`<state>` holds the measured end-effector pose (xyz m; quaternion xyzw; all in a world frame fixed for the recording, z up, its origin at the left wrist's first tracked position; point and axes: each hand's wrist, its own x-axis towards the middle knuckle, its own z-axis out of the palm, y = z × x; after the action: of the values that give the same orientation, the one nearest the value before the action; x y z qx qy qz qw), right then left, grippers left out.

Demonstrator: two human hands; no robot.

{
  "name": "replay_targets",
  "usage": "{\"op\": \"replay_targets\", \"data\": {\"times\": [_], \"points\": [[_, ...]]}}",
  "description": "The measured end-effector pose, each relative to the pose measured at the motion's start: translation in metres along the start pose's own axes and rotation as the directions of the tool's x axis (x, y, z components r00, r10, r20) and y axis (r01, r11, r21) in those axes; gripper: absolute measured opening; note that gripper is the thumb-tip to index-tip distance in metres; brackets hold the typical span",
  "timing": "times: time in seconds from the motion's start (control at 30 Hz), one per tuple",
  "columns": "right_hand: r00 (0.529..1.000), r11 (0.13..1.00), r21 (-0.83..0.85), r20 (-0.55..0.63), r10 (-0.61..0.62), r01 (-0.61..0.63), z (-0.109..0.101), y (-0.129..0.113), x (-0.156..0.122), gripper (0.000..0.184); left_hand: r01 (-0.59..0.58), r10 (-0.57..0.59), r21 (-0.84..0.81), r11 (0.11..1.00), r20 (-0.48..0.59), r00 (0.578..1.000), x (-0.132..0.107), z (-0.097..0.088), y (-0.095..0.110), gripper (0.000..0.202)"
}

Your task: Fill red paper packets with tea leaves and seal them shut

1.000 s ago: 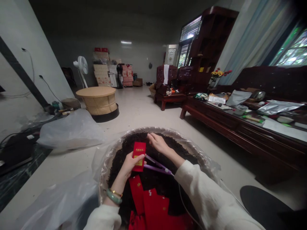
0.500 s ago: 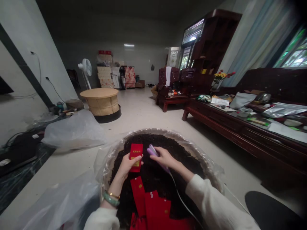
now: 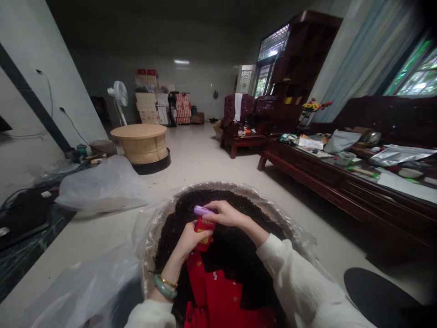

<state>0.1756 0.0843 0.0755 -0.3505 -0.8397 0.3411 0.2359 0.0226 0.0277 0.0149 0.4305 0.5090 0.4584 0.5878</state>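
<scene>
Above the basket (image 3: 148,262): in the head view I look down on dark leaves (image 3: 190,202).
Red packet (image 3: 203,246): over the basket's middle; light and smooth, slightly stiff, I'd judge, best taken by its lower sides.
Left hand (image 3: 187,239): pinched closed on the packet, thumb in front.
Right hand (image 3: 229,214): curled around the purple tool (image 3: 201,211), at the packet's top; whether its jaws grip, I can't tell.

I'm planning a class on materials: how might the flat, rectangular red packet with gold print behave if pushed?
The red packet is probably fairly stiff: its front looks flat above the left hand. It seems light, being pinched rather than cradled. With straight edges, it would likely slide, not roll.
</scene>
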Motion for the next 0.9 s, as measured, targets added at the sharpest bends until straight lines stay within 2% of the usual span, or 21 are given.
{"op": "replay_targets", "data": {"times": [0.1, 0.47, 0.6, 0.77, 0.9], "points": [[1.0, 0.999, 0.032, 0.002, 0.012, -0.012, 0.001, 0.001, 0.0, 0.039, 0.011, -0.011, -0.009, 1.0, 0.005, 1.0, -0.002, 0.0, 0.0, 0.036], [0.997, 0.997, -0.016, -0.018, 0.076, -0.076, -0.002, 0.011, 0.002, 0.039, 0.021, -0.019, -0.028, 0.999, 0.073, 0.997, -0.002, 0.004, -0.001, 0.04], [0.994, 0.994, 0.005, -0.029, 0.108, -0.108, -0.002, 0.014, 0.002, 0.039, 0.019, -0.014, -0.047, 0.999, 0.094, 0.995, -0.002, 0.004, -0.002, 0.049], [0.988, 0.99, 0.018, -0.063, 0.141, -0.14, -0.002, 0.016, 0.003, 0.036, 0.025, 0.0, -0.156, 0.987, 0.158, 0.987, -0.001, 0.003, -0.004, 0.066], [0.985, 0.987, 0.04, -0.062, 0.158, -0.156, -0.001, 0.014, 0.002, 0.034, 0.048, -0.022, -0.175, 0.983, 0.147, 0.989, -0.002, 0.003, -0.005, 0.065]]}}
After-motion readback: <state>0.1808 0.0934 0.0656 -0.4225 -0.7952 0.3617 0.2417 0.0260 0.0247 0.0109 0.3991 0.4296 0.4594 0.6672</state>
